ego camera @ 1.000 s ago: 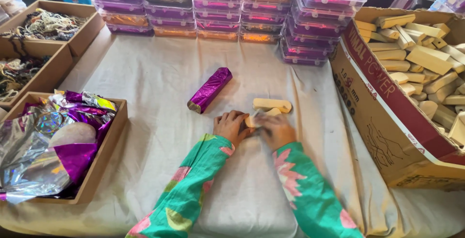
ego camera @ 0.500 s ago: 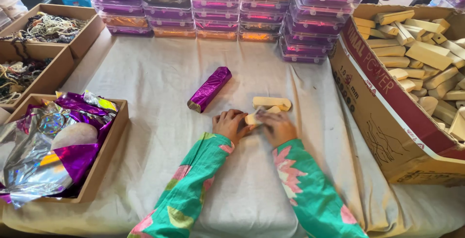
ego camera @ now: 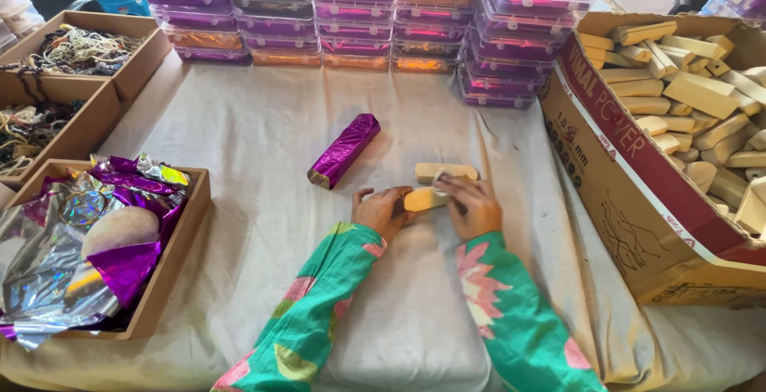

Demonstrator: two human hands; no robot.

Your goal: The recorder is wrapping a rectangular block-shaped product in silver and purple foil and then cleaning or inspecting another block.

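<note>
My left hand (ego camera: 381,211) and my right hand (ego camera: 472,205) meet on a small tan wooden block (ego camera: 423,199) lying on the cloth-covered table (ego camera: 263,224), each gripping one end of it. A second tan block (ego camera: 444,171) rests just behind the first, touching my right fingers. A block wrapped in shiny purple foil (ego camera: 345,150) lies at an angle a little to the left of my hands. Both arms wear green sleeves with pink flowers.
A large cardboard box (ego camera: 638,193) full of bare wooden blocks stands at the right. A tray of purple and silver foil sheets (ego camera: 88,240) sits at the left, with trays of cords behind it. Stacked clear lidded boxes (ego camera: 375,17) line the back.
</note>
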